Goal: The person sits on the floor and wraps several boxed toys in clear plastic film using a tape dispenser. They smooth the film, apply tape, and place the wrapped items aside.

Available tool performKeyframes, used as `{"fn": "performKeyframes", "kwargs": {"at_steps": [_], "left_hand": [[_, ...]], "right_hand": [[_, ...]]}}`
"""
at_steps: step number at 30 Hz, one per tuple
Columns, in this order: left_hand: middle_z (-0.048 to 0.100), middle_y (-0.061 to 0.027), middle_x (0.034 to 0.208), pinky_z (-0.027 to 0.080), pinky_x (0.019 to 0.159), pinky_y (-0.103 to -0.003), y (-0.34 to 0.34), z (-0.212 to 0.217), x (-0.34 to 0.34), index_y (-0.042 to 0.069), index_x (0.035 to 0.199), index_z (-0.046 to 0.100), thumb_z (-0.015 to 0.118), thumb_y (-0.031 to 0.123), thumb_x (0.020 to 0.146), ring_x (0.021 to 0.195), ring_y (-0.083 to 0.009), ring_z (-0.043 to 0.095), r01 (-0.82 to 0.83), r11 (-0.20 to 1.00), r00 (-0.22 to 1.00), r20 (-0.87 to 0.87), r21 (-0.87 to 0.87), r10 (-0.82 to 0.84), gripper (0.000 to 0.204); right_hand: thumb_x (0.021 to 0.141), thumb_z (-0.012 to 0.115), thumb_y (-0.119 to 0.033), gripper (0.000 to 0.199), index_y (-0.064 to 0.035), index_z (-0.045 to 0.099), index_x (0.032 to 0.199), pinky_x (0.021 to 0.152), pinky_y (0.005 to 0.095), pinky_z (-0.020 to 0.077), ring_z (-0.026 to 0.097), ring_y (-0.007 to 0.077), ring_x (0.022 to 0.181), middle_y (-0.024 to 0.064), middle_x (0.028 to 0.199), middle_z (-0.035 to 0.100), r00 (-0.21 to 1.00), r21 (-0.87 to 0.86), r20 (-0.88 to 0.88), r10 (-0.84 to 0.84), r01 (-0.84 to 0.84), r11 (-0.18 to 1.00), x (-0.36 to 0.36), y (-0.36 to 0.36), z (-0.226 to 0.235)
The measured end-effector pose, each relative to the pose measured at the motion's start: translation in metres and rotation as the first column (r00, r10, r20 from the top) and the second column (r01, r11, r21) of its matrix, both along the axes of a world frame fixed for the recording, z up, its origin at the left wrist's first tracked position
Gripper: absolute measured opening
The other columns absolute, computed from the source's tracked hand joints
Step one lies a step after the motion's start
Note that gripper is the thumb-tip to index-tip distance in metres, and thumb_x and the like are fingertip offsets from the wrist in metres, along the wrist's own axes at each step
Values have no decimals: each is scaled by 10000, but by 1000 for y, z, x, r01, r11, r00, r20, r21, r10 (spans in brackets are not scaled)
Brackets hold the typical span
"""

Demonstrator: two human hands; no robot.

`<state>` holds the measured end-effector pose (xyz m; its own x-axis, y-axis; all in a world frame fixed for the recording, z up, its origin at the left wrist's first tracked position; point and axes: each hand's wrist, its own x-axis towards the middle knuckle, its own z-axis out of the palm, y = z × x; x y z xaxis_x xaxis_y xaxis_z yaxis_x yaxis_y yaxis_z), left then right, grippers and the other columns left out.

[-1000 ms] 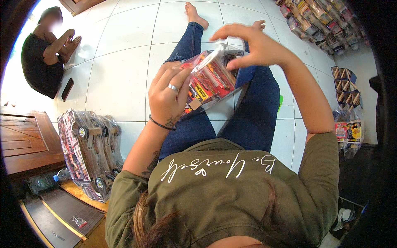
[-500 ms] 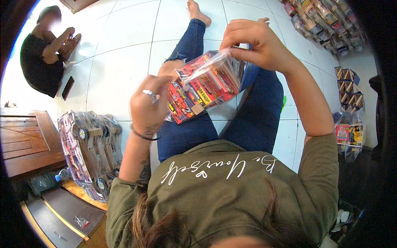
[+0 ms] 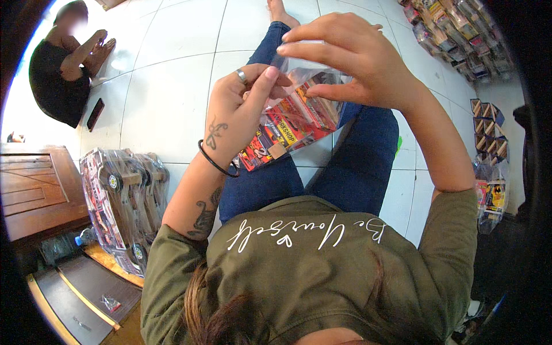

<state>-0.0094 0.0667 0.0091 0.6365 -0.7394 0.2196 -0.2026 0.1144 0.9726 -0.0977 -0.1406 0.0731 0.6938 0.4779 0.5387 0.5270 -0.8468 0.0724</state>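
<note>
A colourful box-like piece (image 3: 284,129), printed in red, yellow and black, rests tilted across my lap inside a clear plastic bag (image 3: 305,75). With thumb and fingers closed, my left hand (image 3: 238,103) pinches the bag's upper edge at its left side; a ring and a black wristband show on that arm. Over the far right of the bag is my right hand (image 3: 362,63), its thumb and fingers spread apart. The right thumb lies close to the plastic, and whether it touches cannot be made out. Part of the printed piece is hidden behind my left hand.
Plastic-wrapped car-shaped pieces (image 3: 118,201) stand at the left beside a wooden cabinet (image 3: 40,190). Another person (image 3: 60,69) sits far left near a phone (image 3: 95,114). Wrapped stacks (image 3: 454,34) and blue-edged wooden racks (image 3: 489,129) line the right.
My left hand has moved from the printed piece's left side up to the bag's upper edge. My right hand has gone from pinching the plastic to spread fingers.
</note>
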Motion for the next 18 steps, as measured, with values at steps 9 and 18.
{"fn": "performKeyframes", "kwargs": {"at_steps": [9,18], "left_hand": [[681,-88,870,506,801,-291,-12,0,15,-13,939,661,695,162,858,850,-152,640,-28,999,965,260,-28,34,196],[684,-85,814,516,753,-309,-4,24,34,-9,910,667,707,234,865,775,-126,640,143,964,930,302,223,-208,250]], "right_hand": [[868,674,-160,162,-3,640,887,783,292,455,573,144,832,51,874,616,751,330,-656,71,201,923,14,-9,11],[906,633,-185,203,-12,555,831,809,287,428,525,139,869,45,937,549,805,318,-577,137,67,946,22,-9,6]]}}
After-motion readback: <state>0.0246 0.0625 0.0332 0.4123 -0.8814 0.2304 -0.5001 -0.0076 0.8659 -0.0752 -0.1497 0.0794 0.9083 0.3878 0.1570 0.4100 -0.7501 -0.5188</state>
